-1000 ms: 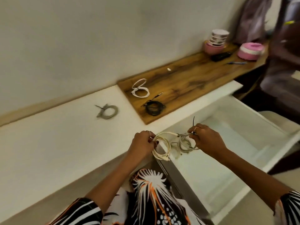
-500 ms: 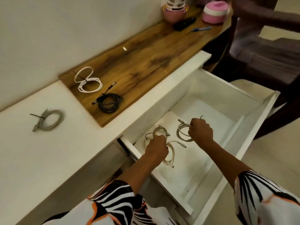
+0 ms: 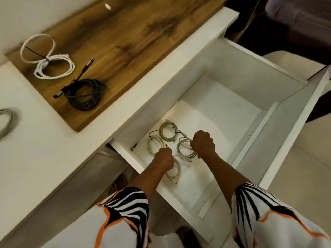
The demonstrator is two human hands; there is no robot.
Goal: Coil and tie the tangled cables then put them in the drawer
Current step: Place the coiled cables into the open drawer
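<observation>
Both hands were down inside the open drawer [image 3: 254,81], near its left front corner, each closed in a fist on a tied coil. The left hand [image 3: 163,158] gripped a cream coil [image 3: 174,171] that stuck out below its knuckles, toward the drawer's front edge. The right hand [image 3: 203,144] gripped a pale grey coil [image 3: 185,146], whose loops showed to the left of the fist, between the two hands. Whether either coil already rested on the drawer floor could not be told.

Just beyond the hands, closer to the counter [image 3: 44,149], two more cream coils lay flat on the drawer floor: one [image 3: 155,143] just above the left hand, the other [image 3: 168,131] a little further back, with a black tie between them. That made four coils in the drawer, two held and two lying free.

Three coils were left up top, all to the left of the hands and well apart from them: a white one [image 3: 52,66] and a black one [image 3: 84,94] on the wooden board [image 3: 143,33], and a grey one [image 3: 7,122] at the counter's left edge. The left hand was nearer to all three. The black coil's plug end pointed back toward the wall.

The step in hand looked like letting go of the two held coils; fetching the other three would mean reaching up and left.
</observation>
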